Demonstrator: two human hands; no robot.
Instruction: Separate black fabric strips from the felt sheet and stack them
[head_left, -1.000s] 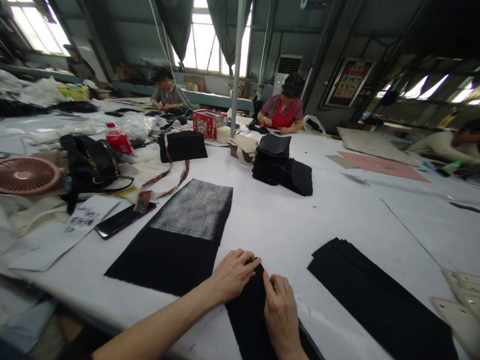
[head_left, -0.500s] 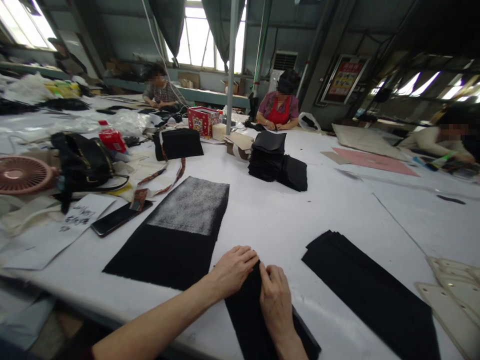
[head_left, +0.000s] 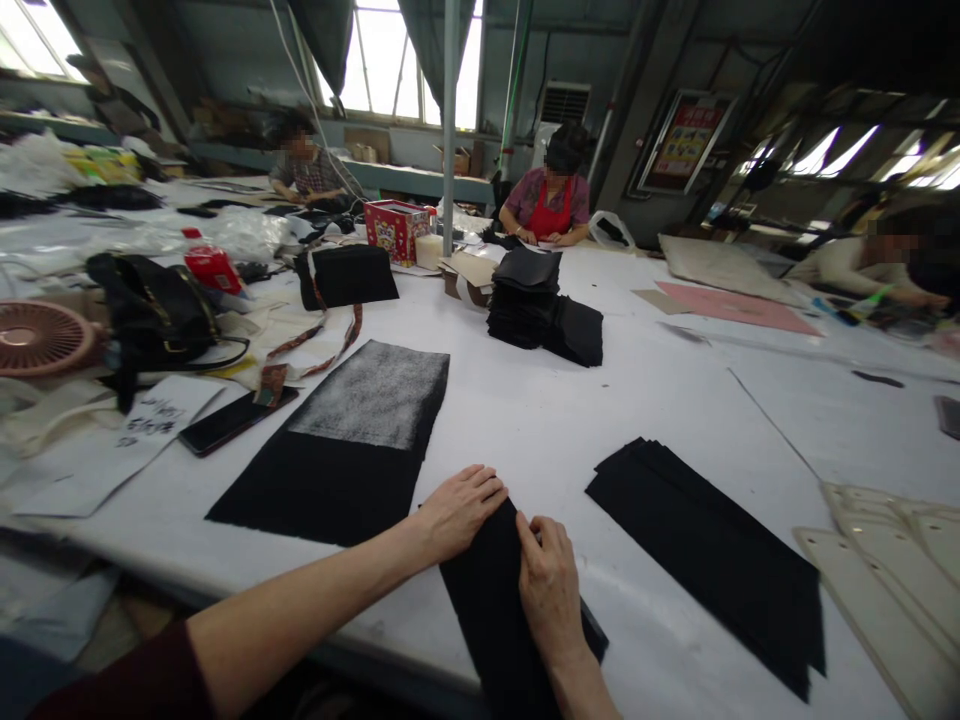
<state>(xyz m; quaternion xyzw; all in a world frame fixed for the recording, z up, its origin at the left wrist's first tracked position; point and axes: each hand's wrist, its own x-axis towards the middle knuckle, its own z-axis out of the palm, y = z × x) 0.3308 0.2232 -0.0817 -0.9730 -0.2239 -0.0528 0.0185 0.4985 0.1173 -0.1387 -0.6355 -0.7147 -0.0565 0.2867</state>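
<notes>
A long strip of black material (head_left: pixel 491 610), apparently folded over, lies on the table's front edge with its near end cut off by the picture. My left hand (head_left: pixel 465 512) rests across its far end, fingers together and laid flat on it. Along its right side, my right hand (head_left: pixel 551 580) has its fingers curled and the thumb pressed at the edge, gripping the strip. A darker, stiffer-looking edge (head_left: pixel 595 630) shows beneath the right wrist. Left of my hands lies a black sheet (head_left: pixel 315 490) whose far part has a grey-white speckled coating (head_left: pixel 386 395).
Several black pieces (head_left: pixel 705 550) lie stacked at right, beside beige panels (head_left: pixel 885 580). Further off stand black stacks (head_left: pixel 525 300) and a metal pole (head_left: pixel 449 130). A phone (head_left: pixel 236 420), a bag (head_left: pixel 157 310) and a pink fan (head_left: pixel 45 338) are at left. Other people work behind.
The view has shifted slightly, so the table things sit a little higher and further left. Both hands keep nearly the same places on the black strip.
</notes>
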